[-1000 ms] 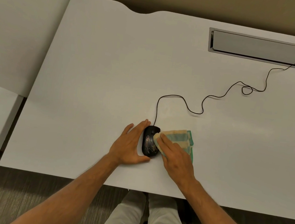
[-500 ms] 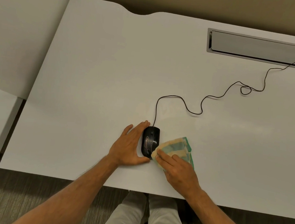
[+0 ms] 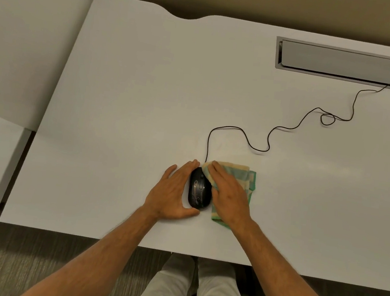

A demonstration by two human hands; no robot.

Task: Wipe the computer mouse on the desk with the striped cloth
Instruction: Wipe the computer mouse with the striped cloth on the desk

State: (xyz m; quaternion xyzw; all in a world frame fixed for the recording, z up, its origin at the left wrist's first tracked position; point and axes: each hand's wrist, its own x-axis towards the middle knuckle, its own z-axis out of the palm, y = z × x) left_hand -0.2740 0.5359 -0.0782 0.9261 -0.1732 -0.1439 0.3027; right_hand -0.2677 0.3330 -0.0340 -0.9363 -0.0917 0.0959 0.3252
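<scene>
Mouse (image 3: pixel 199 189) sits on the desk (image 3: pixel 121 105) near its front edge, black and glossy, nose pointing away from the person, with its cord (image 3: pixel 268 141) trailing off in loose loops to the slot (image 3: pixel 344 64) at the far right. It looks light and hard-shelled, so it would likely skate on the smooth top under any sideways rub; the slack cord will not hold it. Bracing it by its flanks seems the sensible hold, leaving the top free for wiping.

That is roughly how things stand. The left hand (image 3: pixel 174 194) lies open and flat on the desk, fingers together along the left flank and thumb curled round the rear end, cupping the mouse without gripping it. The right hand (image 3: pixel 228 195) is spread flat, palm down, pressing the cloth (image 3: pixel 241 177) against the front right shoulder of the mouse; its fingertips reach the nose, where the cord leaves.

The cloth is soft, folded and limp, striped cream and green, lying mostly on the desk just right of the mouse. Whether any fold is pinched under the palm I cannot tell, as the hand hides it.
</scene>
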